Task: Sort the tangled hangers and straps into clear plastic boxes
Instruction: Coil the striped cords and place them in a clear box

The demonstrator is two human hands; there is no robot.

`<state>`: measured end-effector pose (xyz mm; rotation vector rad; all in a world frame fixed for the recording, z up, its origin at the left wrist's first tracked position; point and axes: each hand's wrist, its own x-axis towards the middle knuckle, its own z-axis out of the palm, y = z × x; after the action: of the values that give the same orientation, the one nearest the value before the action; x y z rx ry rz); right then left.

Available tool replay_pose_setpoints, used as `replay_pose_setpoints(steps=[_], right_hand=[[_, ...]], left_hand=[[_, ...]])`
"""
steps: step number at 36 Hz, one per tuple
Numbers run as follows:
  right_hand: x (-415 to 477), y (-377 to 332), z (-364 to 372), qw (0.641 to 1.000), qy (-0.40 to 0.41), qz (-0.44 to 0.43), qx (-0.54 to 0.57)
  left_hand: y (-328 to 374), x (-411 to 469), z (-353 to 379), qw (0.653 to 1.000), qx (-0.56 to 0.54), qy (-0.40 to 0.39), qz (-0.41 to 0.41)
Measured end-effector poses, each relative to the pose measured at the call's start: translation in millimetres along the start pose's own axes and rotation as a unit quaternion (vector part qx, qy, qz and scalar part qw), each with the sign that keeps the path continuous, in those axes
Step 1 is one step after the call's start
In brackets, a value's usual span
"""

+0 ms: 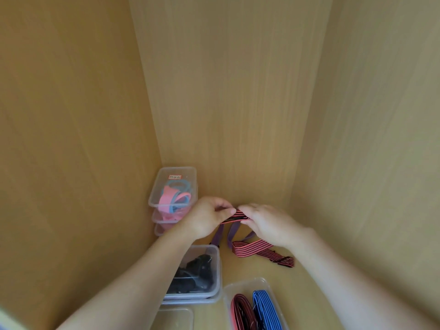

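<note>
Two clear boxes nearest you: what's in them?
— The right-hand box (245,283) holds a coiled red-and-black strap (240,308) and a blue strap (266,306) side by side. The left-hand box (216,265) holds dark items and lies partly under your left forearm. A clear plastic piece (173,317) sits at the bottom edge, lid or box I cannot tell.

And beyond those?
— A loose striped length (259,251) lies on the cupboard floor (238,267), with purple straps (232,232) hanging just behind it.

Where's the strap you're handling?
— Off the floor, between your hands. Your left hand (207,217) pinches one end of the folded striped strap (235,216), and your right hand (269,222) curls round the other. Your hands hide where the purple straps begin.

Farthest?
— A stack of clear boxes (178,169) in the back left corner, with pink and blue bands (165,198) in the top one. Your left wrist covers part of the lower ones.
</note>
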<state>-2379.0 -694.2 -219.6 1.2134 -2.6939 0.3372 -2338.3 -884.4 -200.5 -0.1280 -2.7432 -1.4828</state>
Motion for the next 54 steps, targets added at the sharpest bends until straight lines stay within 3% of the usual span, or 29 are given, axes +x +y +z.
replay_pose_setpoints(steps=[5,10,15,23,29,34,44,48,54], right_hand=[[0,-4,-7,0.997,0.002,0.02,0.076],[-1,-6,-3,0.991,0.04,0.036,0.124],[3,-11,-7,0.993,0.033,0.022,0.11],[7,-9,-6,0.987,0.027,0.052,0.152],[11,-14,-4,0.992,0.018,0.048,0.114],[15,-17,-2,0.993,0.025,0.038,0.106],[7,-15,8,0.993,0.036,0.04,0.107],[3,-14,10,0.988,0.034,0.044,0.142],[1,-19,4,0.984,0.076,0.04,0.153]], left_hand=[[2,-1,-3,0.997,-0.069,-0.021,-0.023],[3,-7,2,0.997,-0.031,-0.055,-0.035],[10,-11,4,0.997,-0.022,-0.066,-0.037],[7,-12,6,0.988,-0.135,-0.026,-0.066],[12,-12,7,0.981,-0.165,-0.068,-0.075],[9,-10,8,0.98,-0.18,-0.033,-0.074],[7,-10,1,0.947,-0.309,0.045,-0.071],[4,-9,0,0.923,-0.364,0.083,-0.099],[6,-6,0,0.877,-0.459,0.075,-0.122]])
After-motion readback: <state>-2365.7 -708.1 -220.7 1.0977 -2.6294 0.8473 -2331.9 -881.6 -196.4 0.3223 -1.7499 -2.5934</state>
